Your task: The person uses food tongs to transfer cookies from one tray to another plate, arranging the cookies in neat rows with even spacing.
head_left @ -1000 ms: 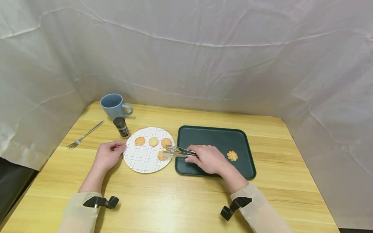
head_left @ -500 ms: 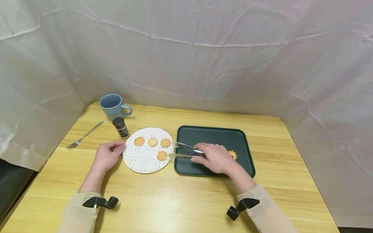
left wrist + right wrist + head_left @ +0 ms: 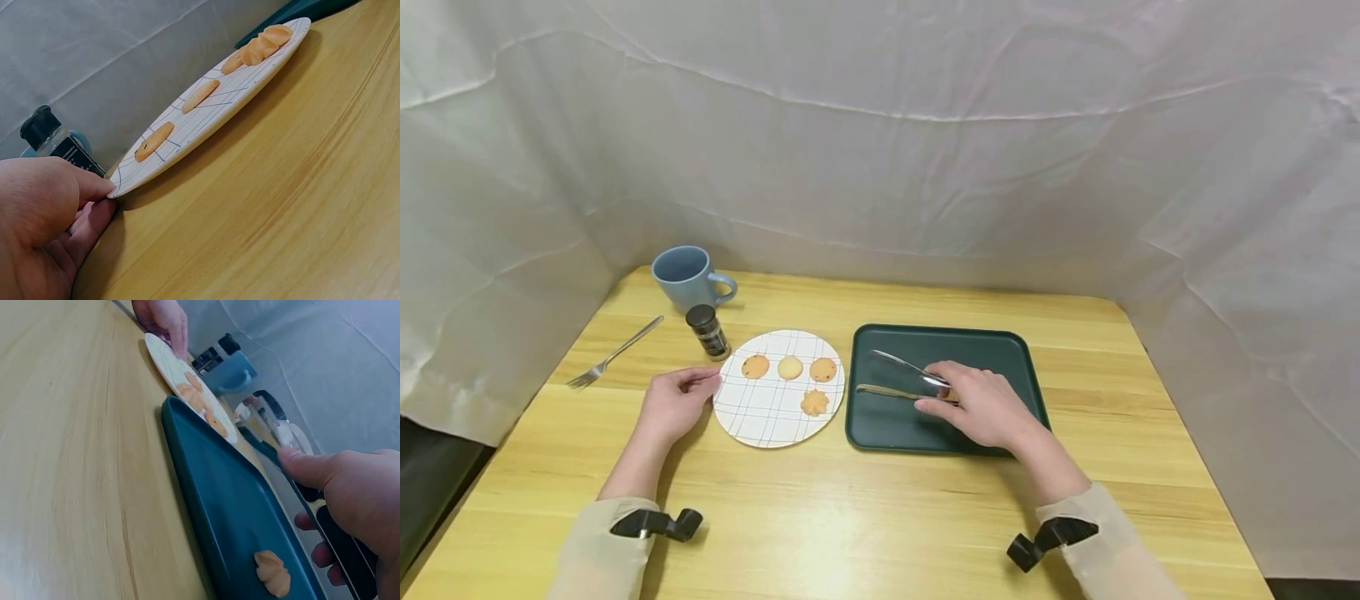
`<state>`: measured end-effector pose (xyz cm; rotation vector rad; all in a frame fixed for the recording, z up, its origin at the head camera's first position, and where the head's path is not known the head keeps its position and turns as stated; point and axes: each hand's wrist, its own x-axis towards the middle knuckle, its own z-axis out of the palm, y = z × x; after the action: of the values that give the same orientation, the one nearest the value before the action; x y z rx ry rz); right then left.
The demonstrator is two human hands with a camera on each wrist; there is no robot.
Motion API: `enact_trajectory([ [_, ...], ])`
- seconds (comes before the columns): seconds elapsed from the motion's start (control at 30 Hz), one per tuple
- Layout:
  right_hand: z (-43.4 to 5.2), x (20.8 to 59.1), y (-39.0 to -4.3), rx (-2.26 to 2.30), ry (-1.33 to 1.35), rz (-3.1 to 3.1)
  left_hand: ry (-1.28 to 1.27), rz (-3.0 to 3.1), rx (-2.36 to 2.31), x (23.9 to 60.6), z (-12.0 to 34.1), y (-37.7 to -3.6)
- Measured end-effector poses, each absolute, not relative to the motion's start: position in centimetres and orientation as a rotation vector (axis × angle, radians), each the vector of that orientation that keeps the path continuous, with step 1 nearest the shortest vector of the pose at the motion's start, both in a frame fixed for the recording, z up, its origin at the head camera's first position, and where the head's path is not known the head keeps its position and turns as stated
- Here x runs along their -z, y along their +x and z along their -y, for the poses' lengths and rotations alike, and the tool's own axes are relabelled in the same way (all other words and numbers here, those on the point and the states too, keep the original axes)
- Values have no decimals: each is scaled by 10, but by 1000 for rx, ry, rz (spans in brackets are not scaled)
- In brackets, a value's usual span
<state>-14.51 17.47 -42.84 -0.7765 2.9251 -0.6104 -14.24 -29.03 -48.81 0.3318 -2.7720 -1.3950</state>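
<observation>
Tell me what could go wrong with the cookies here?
The tongs in the right hand are spread open above the green tray; a weak pinch might drop the flower cookie left there, and a hard one might crumble it. The left hand only pinches the rim of the checked plate, so a bump from the tongs could slide it and its four cookies.

White sheet (image 3: 925,150) behind wooden table (image 3: 850,508)

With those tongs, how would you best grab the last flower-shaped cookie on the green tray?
Grip the flower cookie across its ridged outer edges, coming down from above with the tongs open. It lies flat on the green tray, so there is likely nothing to slide under. The right hand hides it in the head view.
</observation>
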Motion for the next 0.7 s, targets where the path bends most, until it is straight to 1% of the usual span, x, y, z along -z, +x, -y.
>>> enact_trajectory([
  [0.7,-229,428,-131,637,-669,-3000,336,2773,1398,488,290,-142],
])
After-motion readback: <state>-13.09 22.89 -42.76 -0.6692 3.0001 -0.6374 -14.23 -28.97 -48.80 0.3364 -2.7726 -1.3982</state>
